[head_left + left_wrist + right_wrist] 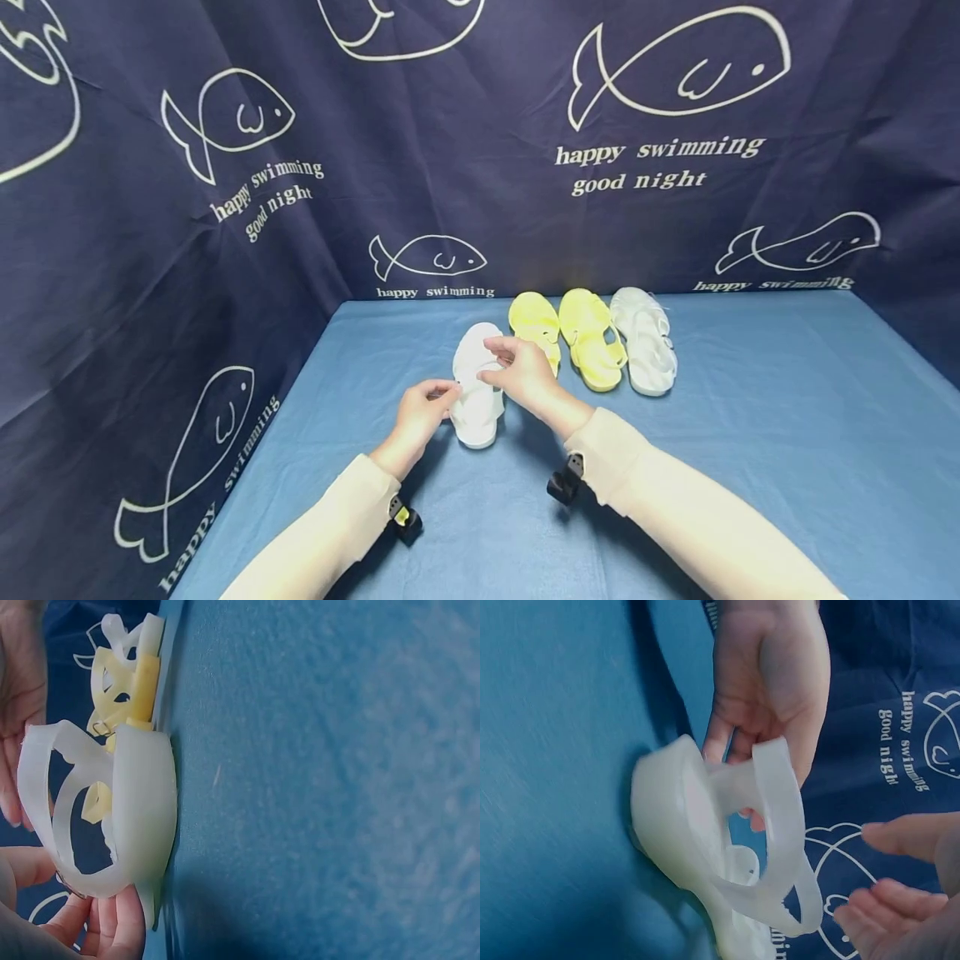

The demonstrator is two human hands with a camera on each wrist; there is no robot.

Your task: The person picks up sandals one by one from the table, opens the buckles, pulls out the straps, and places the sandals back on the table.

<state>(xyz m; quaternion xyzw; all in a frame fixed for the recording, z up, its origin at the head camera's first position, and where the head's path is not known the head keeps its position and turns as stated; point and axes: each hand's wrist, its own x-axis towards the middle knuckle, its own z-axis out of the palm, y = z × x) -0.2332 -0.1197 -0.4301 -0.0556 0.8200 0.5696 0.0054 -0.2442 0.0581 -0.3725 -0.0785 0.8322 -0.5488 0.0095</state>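
Note:
A white sandal [476, 425] stands sole-down on the blue cloth between the two hands, its heel end toward the person. My left hand [417, 417] pinches its side strap near a small buckle, thumb on one side and fingers on the other, as the left wrist view shows. Over the sandal's right side hovers my right hand [528, 377], thumb and fingers spread apart. Seen from the right wrist, that right hand [904, 900] is off the sandal [679, 825] and holds nothing. The strap loops up above the sole.
Beyond the right hand, two yellow sandals [534, 310] [600, 371] and a pale translucent sandal [651, 367] stand in a row near the back edge. A blue cloth [750, 483] covers the table. Dark blue fish-print curtains [525, 208] rise behind and at the left.

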